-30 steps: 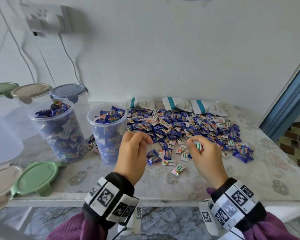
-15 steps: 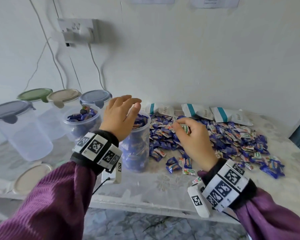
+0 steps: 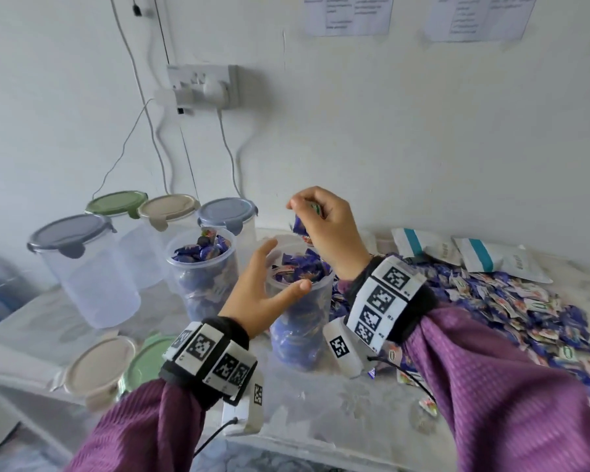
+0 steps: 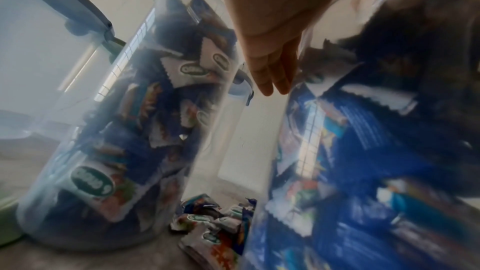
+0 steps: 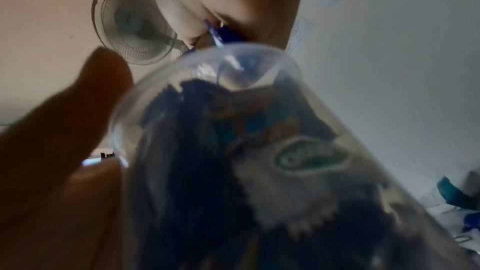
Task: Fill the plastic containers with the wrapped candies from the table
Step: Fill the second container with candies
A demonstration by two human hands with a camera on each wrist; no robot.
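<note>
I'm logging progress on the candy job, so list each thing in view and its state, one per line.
Right hand: raised over the near container, pinching wrapped candies.
Left hand: open beside that container's rim.
Near container: lidless, almost full.
Second container: lidless, full.
Four rear containers: lidded, look empty.
Candy pile: spread on table.

Wall papers cut off, txt too small
</note>
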